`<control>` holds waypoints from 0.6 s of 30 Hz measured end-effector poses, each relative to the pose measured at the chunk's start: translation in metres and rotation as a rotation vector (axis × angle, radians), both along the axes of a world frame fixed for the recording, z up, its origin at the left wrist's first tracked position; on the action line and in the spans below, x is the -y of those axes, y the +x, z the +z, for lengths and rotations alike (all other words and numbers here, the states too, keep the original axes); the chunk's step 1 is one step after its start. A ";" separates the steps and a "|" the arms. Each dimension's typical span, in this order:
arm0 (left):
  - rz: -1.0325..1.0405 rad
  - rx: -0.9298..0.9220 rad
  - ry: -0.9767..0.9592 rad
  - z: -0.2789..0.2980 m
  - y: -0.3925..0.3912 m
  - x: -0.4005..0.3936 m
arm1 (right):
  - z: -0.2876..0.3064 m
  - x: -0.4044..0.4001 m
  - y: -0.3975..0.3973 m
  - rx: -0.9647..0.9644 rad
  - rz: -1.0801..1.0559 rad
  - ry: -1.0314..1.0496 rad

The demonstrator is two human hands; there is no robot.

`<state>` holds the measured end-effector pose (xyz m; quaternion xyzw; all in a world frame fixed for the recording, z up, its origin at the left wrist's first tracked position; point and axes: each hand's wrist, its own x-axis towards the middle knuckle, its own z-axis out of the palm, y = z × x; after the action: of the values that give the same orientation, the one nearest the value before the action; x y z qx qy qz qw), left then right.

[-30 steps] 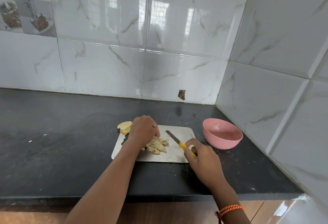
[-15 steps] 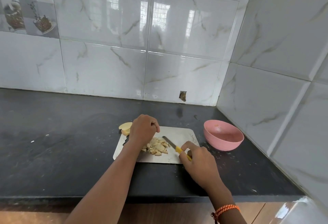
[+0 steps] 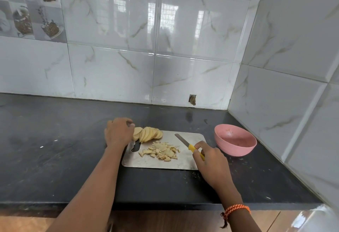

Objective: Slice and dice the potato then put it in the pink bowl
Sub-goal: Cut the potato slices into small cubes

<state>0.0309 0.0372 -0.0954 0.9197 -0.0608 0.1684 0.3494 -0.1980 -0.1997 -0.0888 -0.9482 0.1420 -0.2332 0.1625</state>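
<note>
A steel cutting board (image 3: 190,160) lies on the black counter. A fanned row of potato slices (image 3: 148,134) sits at its far left corner, and my left hand (image 3: 118,132) curls around the left end of that row. A pile of diced potato (image 3: 161,151) lies in the middle of the board. My right hand (image 3: 211,162) grips the yellow handle of a knife (image 3: 185,143), whose blade points away to the upper left, right of the dice. The pink bowl (image 3: 236,145) stands right of the board and looks empty.
The black counter (image 3: 55,149) runs into a tiled corner, with walls behind and close on the right past the bowl. Its front edge is near me. Small white crumbs dot the counter left of the board.
My left hand has moved off the diced pile to the far left corner and now holds the sliced potato. The knife has drawn back to the right, away from the dice.
</note>
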 end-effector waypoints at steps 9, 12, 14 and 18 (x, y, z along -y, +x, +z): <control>0.019 0.017 -0.020 0.005 -0.007 0.000 | -0.002 0.002 0.000 0.047 -0.032 0.085; -0.089 0.109 -0.231 0.012 -0.013 0.005 | -0.002 0.002 0.000 0.070 -0.051 0.102; -0.181 0.151 -0.336 0.019 -0.022 0.016 | -0.002 0.003 0.001 0.102 -0.082 0.115; -0.336 0.166 -0.452 0.024 -0.042 0.058 | 0.000 0.005 0.000 0.162 -0.159 0.142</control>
<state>-0.0114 -0.0211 -0.0711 0.7785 -0.2019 0.1923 0.5623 -0.1979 -0.2044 -0.0887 -0.8980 0.2195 -0.3107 0.2210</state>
